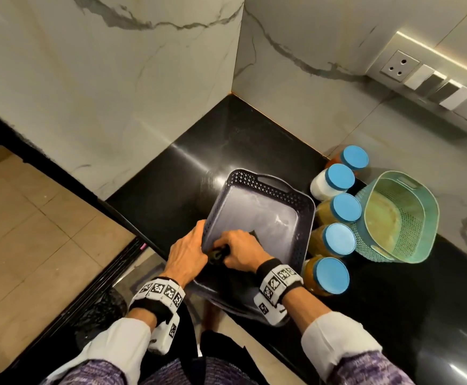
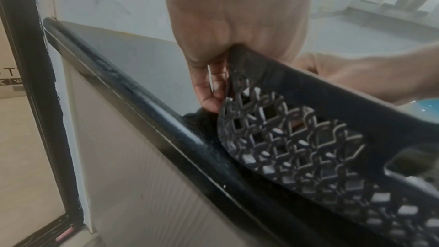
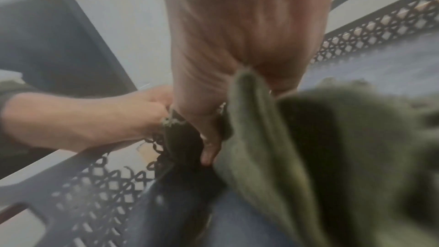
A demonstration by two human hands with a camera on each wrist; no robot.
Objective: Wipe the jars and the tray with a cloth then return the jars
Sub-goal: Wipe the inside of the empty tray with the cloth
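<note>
Tray (image 1: 257,187) of dark perforated plastic sits tilted at the front edge of a black counter (image 1: 171,173), its near end overhanging, seen from the head camera. The left hand (image 1: 186,252) grips the tray's left rim, fingers curled over the edge. The right hand (image 1: 242,250) is inside the tray, fingers closed on a dark green cloth (image 1: 218,255) pressed against the near-left corner. 5 jars (image 1: 338,240) with blue lids stand in a row just right of the tray, on the counter. A teal basket (image 1: 402,215) stands beside the jars, near a marble wall (image 1: 101,79) and a wall socket (image 1: 399,65).

From the left wrist camera, the left hand (image 2: 237,25) clamps the tray (image 2: 297,142) rim, a fingertip (image 2: 211,89) lying against the lattice wall, above the counter (image 2: 133,85) edge.

From the right wrist camera, the right hand (image 3: 242,35) pinches the cloth (image 3: 308,147), which bunches in folds over the tray (image 3: 99,181) floor. The left hand (image 3: 95,119) holds the rim just beside it. The picture is blurred.
</note>
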